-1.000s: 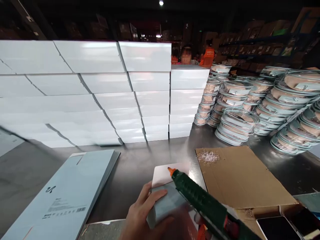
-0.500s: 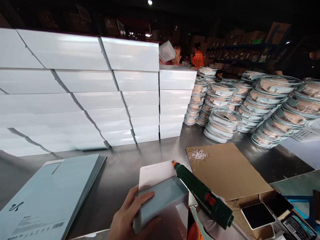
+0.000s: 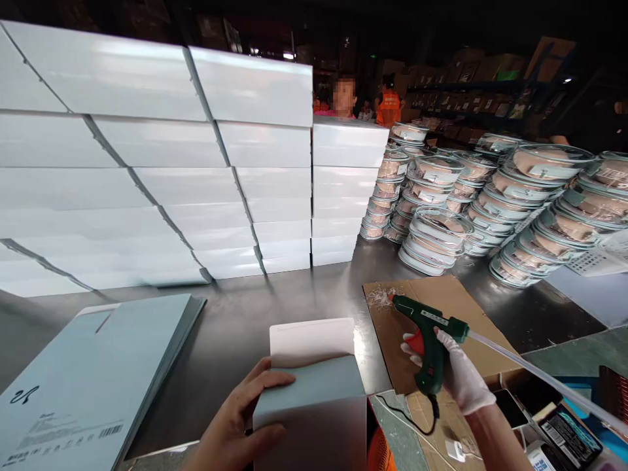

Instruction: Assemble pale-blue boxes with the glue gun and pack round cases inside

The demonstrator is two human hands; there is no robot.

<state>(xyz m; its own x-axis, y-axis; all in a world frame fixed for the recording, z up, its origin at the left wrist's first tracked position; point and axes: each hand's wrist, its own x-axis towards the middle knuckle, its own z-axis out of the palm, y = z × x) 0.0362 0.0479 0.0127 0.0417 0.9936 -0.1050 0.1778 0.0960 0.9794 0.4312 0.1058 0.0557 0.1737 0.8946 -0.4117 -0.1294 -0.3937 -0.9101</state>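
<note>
Room: dim warehouse is stretching behind us, with shelving at the upper right and people working at the upper centre.
Table: we are standing at a dark metal table [image 3: 235,327] filling the middle of the frame.
Left hand: our left hand [image 3: 235,418], at the bottom centre, is wrapping a closed grip around the left edge of a pale blue box [image 3: 309,409], whose white flap [image 3: 311,341] is lying open on the far side.
Right hand: our gloved right hand [image 3: 454,373], at the lower right, is gripping the green glue gun [image 3: 428,333] by its handle, its nozzle pointing left over the cardboard sheet [image 3: 441,327], near a crust of dried glue [image 3: 379,297].
Surroundings: white boxes [image 3: 147,163] are rising in stacks across the upper left, round lidded containers [image 3: 490,196] are crowding the right, and flat blue cartons [image 3: 98,366] are lying at the lower left.
Risk: we are judging that the hot nozzle could drip off the cardboard, or that the trailing glue stick [image 3: 540,376] could snag on clutter at the lower right.
</note>
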